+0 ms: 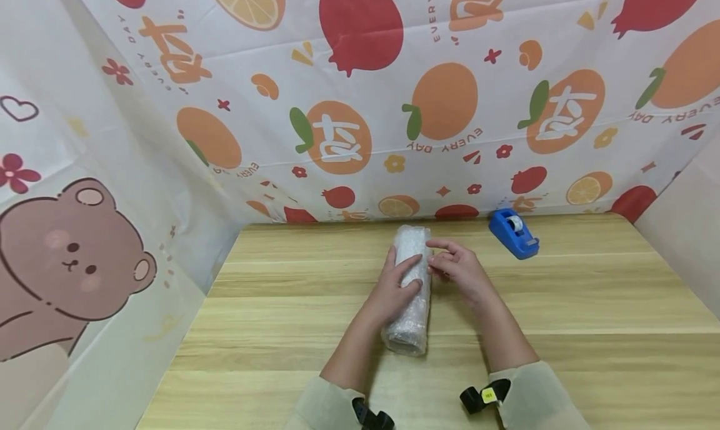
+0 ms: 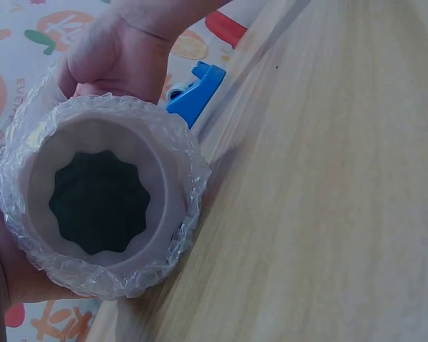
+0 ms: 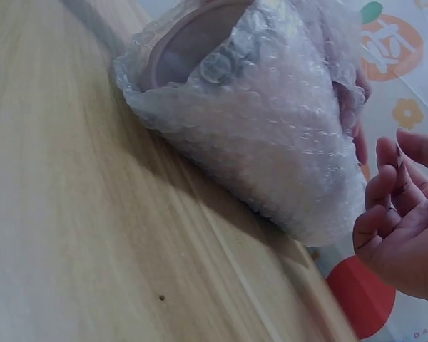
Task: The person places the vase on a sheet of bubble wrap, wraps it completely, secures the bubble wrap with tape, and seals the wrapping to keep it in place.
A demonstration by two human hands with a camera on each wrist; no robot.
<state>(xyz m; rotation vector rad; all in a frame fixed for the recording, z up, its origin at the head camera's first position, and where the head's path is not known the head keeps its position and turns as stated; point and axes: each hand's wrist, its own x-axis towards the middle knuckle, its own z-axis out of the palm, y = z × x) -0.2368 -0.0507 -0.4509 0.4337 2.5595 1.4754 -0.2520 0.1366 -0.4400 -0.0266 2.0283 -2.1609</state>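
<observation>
A vase (image 1: 409, 330) wrapped in clear bubble wrap lies lengthwise on the table. Its round pale mouth (image 2: 164, 189), with a dark scalloped opening inside, shows in the left wrist view. My left hand (image 1: 390, 297) holds the wrapped vase from the left, thumb along its far left side and fingers bent over the top. The right hand (image 1: 462, 272) is at the far right edge of the wrap, its index finger reaching toward it. In the right wrist view, that hand (image 3: 414, 239) has loosely curled fingers with nothing visible between them.
A blue tape dispenser (image 1: 514, 234) with a roll in it stands at the back right of the wooden table (image 1: 270, 330). Behind the table hangs a fruit-printed cloth (image 1: 388, 149). A bear-printed cloth (image 1: 70, 249) hangs at the left.
</observation>
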